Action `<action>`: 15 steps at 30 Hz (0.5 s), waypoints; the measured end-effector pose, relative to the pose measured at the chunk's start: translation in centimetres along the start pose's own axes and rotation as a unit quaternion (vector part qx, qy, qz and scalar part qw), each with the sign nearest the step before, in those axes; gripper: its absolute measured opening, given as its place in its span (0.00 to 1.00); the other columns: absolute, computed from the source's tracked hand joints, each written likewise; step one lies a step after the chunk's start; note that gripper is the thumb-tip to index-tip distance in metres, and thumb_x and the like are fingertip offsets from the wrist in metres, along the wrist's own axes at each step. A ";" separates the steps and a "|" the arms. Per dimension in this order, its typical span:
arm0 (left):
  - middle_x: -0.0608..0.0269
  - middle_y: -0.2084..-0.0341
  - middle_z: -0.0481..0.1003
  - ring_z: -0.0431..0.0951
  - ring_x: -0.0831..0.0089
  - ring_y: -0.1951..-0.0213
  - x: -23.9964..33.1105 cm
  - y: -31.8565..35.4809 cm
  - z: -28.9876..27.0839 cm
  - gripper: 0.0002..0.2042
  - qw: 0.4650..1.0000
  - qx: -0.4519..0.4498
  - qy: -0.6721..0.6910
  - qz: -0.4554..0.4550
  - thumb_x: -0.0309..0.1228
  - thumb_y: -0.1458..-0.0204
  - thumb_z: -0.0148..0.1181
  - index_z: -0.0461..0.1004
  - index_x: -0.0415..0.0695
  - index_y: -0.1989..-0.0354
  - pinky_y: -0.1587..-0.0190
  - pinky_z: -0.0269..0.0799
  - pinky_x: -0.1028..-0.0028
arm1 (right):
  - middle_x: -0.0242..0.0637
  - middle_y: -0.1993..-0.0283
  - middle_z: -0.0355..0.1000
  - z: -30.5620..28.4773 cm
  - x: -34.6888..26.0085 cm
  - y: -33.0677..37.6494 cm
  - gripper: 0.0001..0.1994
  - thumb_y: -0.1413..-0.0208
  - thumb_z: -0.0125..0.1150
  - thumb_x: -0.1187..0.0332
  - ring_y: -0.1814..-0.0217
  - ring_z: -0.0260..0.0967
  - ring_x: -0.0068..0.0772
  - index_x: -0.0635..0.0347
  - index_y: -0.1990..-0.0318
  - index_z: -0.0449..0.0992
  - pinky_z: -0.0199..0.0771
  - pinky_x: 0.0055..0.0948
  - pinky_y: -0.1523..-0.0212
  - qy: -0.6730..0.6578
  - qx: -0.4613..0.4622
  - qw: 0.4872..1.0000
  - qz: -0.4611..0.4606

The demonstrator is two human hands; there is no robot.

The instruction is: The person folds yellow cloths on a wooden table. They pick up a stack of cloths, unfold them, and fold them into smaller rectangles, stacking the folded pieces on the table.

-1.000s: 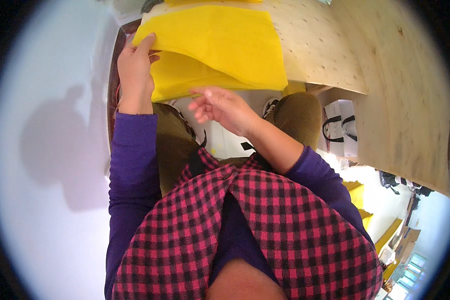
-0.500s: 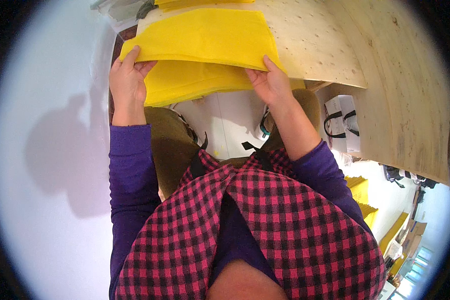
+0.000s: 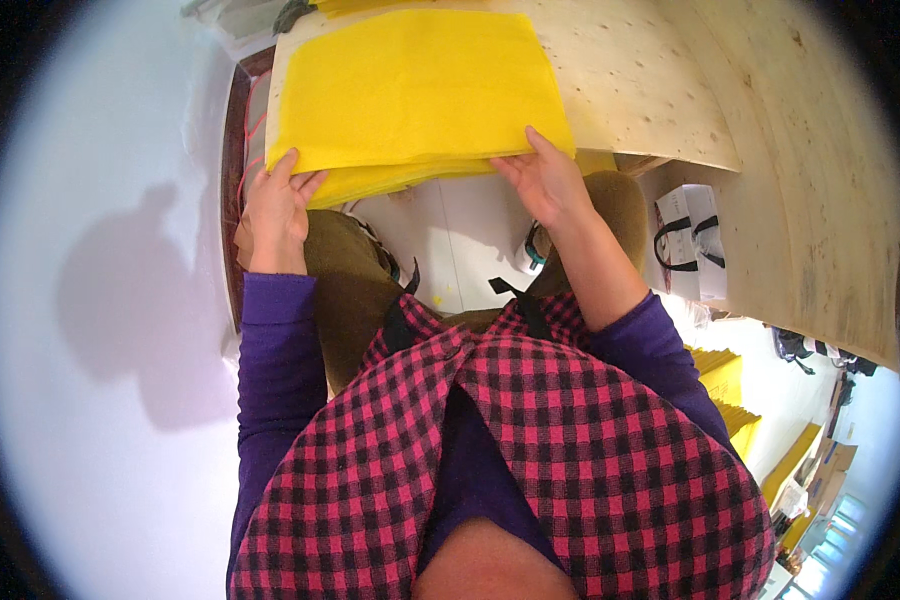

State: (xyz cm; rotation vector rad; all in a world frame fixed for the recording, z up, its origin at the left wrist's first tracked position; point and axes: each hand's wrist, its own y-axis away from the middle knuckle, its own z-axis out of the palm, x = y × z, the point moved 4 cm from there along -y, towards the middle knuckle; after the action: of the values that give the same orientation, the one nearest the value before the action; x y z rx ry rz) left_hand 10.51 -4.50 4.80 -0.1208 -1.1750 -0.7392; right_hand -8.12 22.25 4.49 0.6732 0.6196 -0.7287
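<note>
A yellow felt-like fabric sheet (image 3: pixel 420 88) lies nearly flat on the wooden table, its near edge toward me. At that edge's left corner, my left hand (image 3: pixel 280 215) pinches the sheet with the thumb on top and the fingers beneath. My right hand (image 3: pixel 548 188) grips the right corner in the same way. Beneath the top sheet, more yellow fabric (image 3: pixel 370 183) hangs past the table edge over my lap. How many layers my fingers hold is hidden.
The pale wooden table (image 3: pixel 640 100) extends to the right. More yellow fabric (image 3: pixel 380 6) lies at the far edge. A white bag with black handles (image 3: pixel 675 240) stands under the table. Stacked yellow pieces (image 3: pixel 722 385) are at lower right. A white wall (image 3: pixel 100 130) rises on my left.
The sheet has come down from a raised, bowed position and now lies flatter. Both hands have moved toward me with its near edge, the left also slightly rightward.
</note>
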 end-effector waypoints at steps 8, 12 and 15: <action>0.50 0.55 0.73 0.76 0.57 0.54 2.3 -0.5 1.9 0.11 0.999 -0.035 -0.005 0.033 0.26 0.41 0.51 0.66 0.35 0.51 0.50 0.74 0.59 | 0.47 0.53 0.71 -0.5 -3.4 -1.3 0.12 0.38 0.47 0.72 0.57 0.73 0.42 0.69 0.50 0.66 0.79 0.36 0.58 0.090 0.024 0.994 -0.051; 0.50 0.56 0.73 0.76 0.57 0.55 6.1 -2.3 4.9 0.11 0.993 -0.070 0.030 0.087 0.25 0.41 0.50 0.66 0.33 0.52 0.51 0.75 0.60 | 0.46 0.54 0.71 2.8 -6.8 -2.7 0.10 0.39 0.49 0.73 0.56 0.72 0.44 0.69 0.54 0.68 0.78 0.38 0.54 0.107 -0.027 0.989 -0.098; 0.49 0.57 0.74 0.76 0.60 0.55 9.0 -2.8 6.3 0.12 0.982 -0.118 0.070 0.133 0.25 0.41 0.49 0.67 0.31 0.53 0.51 0.75 0.62 | 0.44 0.53 0.71 4.5 -9.1 -2.6 0.09 0.39 0.50 0.72 0.54 0.72 0.44 0.66 0.55 0.69 0.76 0.39 0.52 0.102 -0.048 0.982 -0.153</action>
State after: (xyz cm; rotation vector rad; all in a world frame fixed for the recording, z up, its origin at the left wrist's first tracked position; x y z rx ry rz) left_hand 5.57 -7.95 14.43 -0.4097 -0.9118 -0.6350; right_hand -14.25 21.03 12.84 0.5726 0.9544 -0.9154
